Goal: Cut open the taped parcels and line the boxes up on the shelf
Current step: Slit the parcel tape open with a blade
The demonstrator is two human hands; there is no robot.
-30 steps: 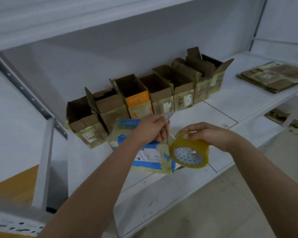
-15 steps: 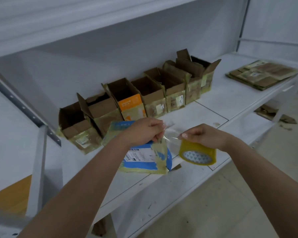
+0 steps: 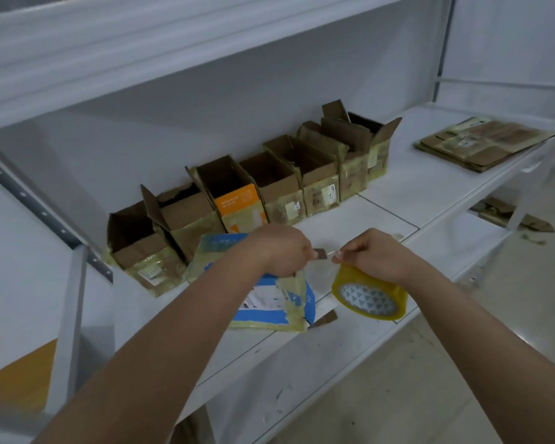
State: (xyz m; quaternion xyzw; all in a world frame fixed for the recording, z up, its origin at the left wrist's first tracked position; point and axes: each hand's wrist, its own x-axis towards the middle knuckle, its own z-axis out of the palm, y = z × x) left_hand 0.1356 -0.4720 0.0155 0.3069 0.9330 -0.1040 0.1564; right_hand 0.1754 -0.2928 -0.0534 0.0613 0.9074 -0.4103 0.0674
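A: Where do the hands stand?

B: The left hand (image 3: 281, 251) is curled, its grip pinching a small dark blade-like tool (image 3: 321, 254) whose tip points toward three o'clock. The right hand (image 3: 370, 254) grips the yellow tape roll (image 3: 370, 294) and pinches the loose clear tape end by the fingertips (image 3: 337, 258), so the film is stretched between the hands.

A: And the parcel?

B: The blue-and-white taped parcel (image 3: 269, 299) lies flat on the shelf (image 3: 398, 193), under the left wrist, at about seven o'clock from the blade. Its long axis runs roughly from ten to four o'clock. The left hand is nearer to it.

A: The boxes?

B: A row of opened cardboard boxes (image 3: 263, 190) stands along the back wall, from nine toward one o'clock, flaps up. Those I can see into look empty; the far ones are too dark to tell. Flattened cardboard (image 3: 481, 144) is stacked at two o'clock.

A: The coming move?

B: Likely the blade meets the stretched tape just right of it.
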